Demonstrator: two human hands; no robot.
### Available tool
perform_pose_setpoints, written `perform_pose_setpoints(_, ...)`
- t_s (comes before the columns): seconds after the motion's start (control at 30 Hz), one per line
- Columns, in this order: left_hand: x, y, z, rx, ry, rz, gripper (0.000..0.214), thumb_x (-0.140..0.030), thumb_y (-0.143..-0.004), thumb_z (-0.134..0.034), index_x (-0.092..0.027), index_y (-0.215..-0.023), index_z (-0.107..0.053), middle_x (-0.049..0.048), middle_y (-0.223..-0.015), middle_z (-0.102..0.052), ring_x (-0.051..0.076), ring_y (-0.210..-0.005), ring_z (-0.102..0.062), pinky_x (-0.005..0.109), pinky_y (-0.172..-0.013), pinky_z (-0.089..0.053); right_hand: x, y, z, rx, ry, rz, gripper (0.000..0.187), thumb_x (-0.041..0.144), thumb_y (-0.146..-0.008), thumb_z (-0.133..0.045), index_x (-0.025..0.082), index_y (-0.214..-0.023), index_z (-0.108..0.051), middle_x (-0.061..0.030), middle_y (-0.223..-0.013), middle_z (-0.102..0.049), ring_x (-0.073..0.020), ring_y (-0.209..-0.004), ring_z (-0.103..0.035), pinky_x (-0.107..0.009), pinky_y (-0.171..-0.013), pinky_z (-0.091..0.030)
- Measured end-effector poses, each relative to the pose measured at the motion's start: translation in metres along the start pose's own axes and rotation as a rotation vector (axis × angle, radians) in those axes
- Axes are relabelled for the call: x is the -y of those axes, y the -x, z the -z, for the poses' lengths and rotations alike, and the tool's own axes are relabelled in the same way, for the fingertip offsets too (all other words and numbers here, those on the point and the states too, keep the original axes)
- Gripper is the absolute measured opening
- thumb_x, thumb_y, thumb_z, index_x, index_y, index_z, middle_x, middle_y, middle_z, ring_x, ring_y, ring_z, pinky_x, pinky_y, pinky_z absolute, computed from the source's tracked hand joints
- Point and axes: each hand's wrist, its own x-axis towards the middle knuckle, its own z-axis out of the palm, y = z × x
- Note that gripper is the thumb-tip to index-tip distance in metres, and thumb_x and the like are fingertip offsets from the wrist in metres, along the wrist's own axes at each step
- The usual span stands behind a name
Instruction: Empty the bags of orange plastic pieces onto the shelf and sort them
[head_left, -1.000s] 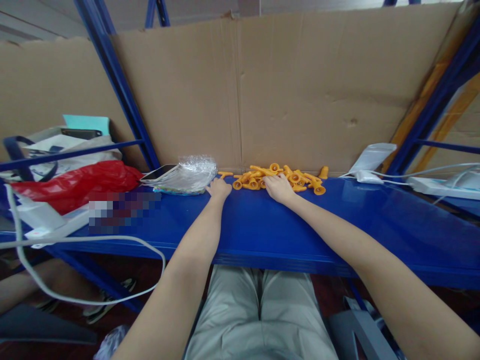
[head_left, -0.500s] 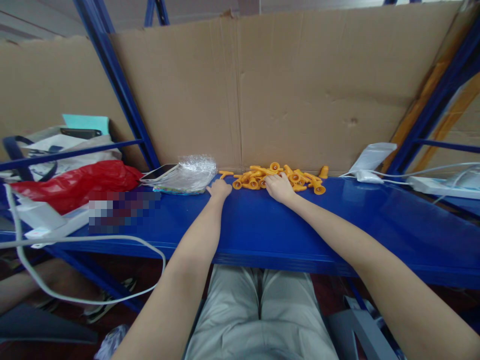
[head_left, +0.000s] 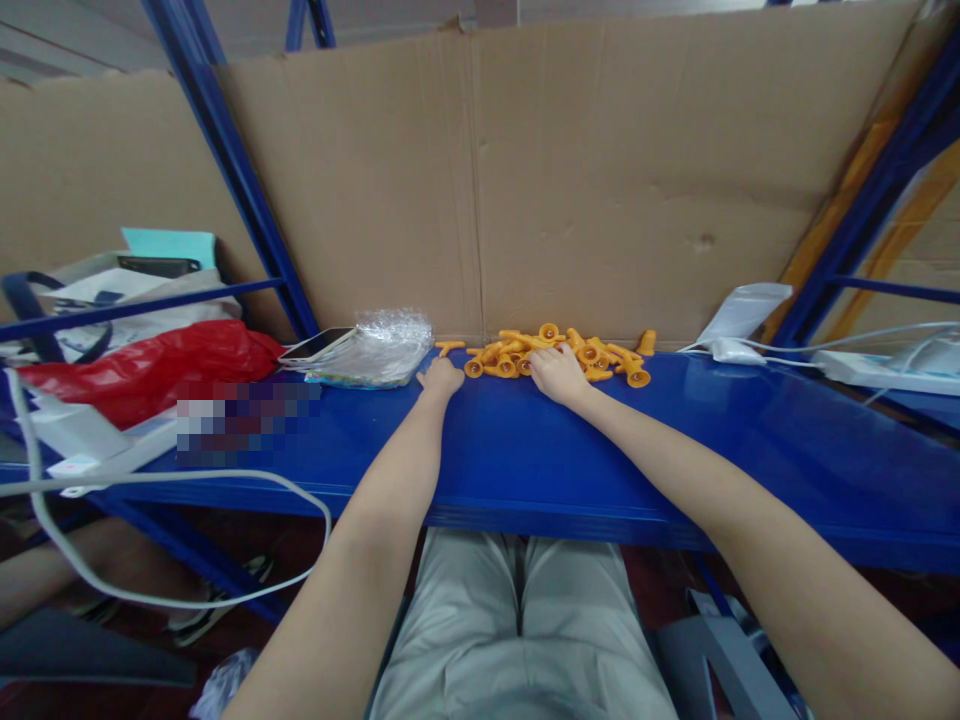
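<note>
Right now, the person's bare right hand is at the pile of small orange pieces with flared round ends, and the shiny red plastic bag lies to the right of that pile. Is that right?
Not quite: the shiny red plastic bag lies to the left of the orange pile, as the head view shows. The right hand is indeed at the pile.

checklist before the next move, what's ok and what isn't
1. Right hand at the orange pile: ok.
2. Right grip on a part: cannot tell, fingertips hidden.
3. Left hand holding something: cannot tell, its fingers are mostly hidden.
4. All orange parts together: not ok, a lone part lies just beyond the left hand.
5. Phone apart from the left hand: ok.
</note>
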Motion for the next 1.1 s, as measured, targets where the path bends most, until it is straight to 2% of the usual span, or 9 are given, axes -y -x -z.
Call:
perform_pose_setpoints(0.43, 0.005, -0.005, -0.005, 0.004, 0.07, -0.056, 0.044, -0.019, -0.085, -0.049, -0.026, -0.126, -0.063, 0.0085, -0.143, -0.058, 0.03, -0.134, -0.051, 0.055, -0.115, -0.033, -0.007, 0.0, -0.011, -0.125, -0.012, 0.015, 0.029, 0.015, -0.091, -0.04, 0.011, -0.093, -0.068, -0.0176, -0.094, -0.072, -0.0272, -0.092, -0.06, -0.042, -0.092, -0.03)
perform_pose_setpoints(0.63, 0.007, -0.008, -0.005, -0.018, 0.127, -0.077, 0.045, -0.016, -0.084, -0.05, -0.026, -0.127, -0.063, 0.0089, -0.143, -0.057, 0.029, -0.134, -0.051, 0.053, -0.115, -0.034, -0.01, 0.0, -0.015, -0.186, -0.048, -0.012, 0.028, 0.015, -0.093, -0.038, 0.013, -0.091, -0.066, -0.0149, -0.091, -0.071, -0.0252, -0.09, -0.059, -0.041, -0.092, -0.03)
perform_pose_setpoints(0.77, 0.008, -0.009, -0.002, -0.057, 0.145, -0.059, 0.047, -0.013, -0.081, -0.052, -0.022, -0.125, -0.064, 0.0107, -0.138, -0.061, 0.028, -0.129, -0.056, 0.046, -0.109, -0.042, -0.013, 0.001, -0.018, -0.229, -0.083, -0.031, 0.029, 0.015, -0.094, -0.036, 0.014, -0.092, -0.065, -0.0141, -0.091, -0.071, -0.0252, -0.09, -0.059, -0.041, -0.092, -0.031)
perform_pose_setpoints(0.93, 0.006, -0.004, 0.003, -0.132, 0.078, -0.067, 0.039, -0.014, -0.082, -0.05, -0.019, -0.115, -0.069, 0.0129, -0.131, -0.065, 0.029, -0.122, -0.06, 0.043, -0.102, -0.047, -0.018, 0.0, -0.026, -0.321, -0.183, -0.119, 0.031, 0.018, -0.096, -0.033, 0.015, -0.095, -0.063, -0.0132, -0.093, -0.07, -0.0255, -0.091, -0.06, -0.041, -0.088, -0.035)
perform_pose_setpoints(1.1, 0.006, -0.002, 0.002, -0.071, 0.004, -0.048, 0.04, -0.018, -0.084, -0.051, -0.016, -0.119, -0.069, 0.0153, -0.132, -0.064, 0.031, -0.124, -0.059, 0.045, -0.102, -0.047, -0.022, -0.003, -0.03, -0.37, -0.286, -0.253, 0.032, 0.021, -0.099, -0.029, 0.016, -0.101, -0.061, -0.0147, -0.099, -0.069, -0.0261, -0.095, -0.061, -0.041, -0.086, -0.039)
